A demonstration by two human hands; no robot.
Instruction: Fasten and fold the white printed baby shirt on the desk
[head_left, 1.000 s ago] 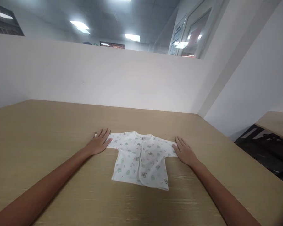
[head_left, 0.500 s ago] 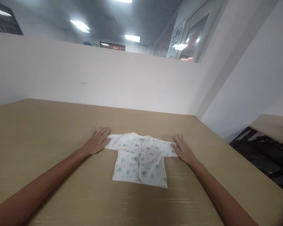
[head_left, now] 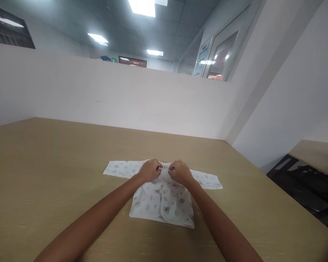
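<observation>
A small white baby shirt (head_left: 149, 203) with a green and grey print lies front side up on the table, sleeves spread out to both sides and hem towards me. At its neckline, my left hand (head_left: 150, 170) is closed, pinching the collar edge left of the neck label. My right hand (head_left: 180, 172) pinches the collar edge on the other side of the label, also closed. The two hands are a short gap apart, with the printed label showing between them. My hands and forearms hide the shoulders and part of the chest.
The shirt rests on a wide wooden table (head_left: 57, 189). A low white partition (head_left: 125, 98) runs along its far edge, and a white wall stands at the right. Beyond the table's right edge is a second wooden surface (head_left: 317, 156) with a dark frame beneath.
Both hands have moved inward from the sleeve ends to the collar and closed from flat to pinching. The sleeves now show at full length. The view has tilted up slightly.
</observation>
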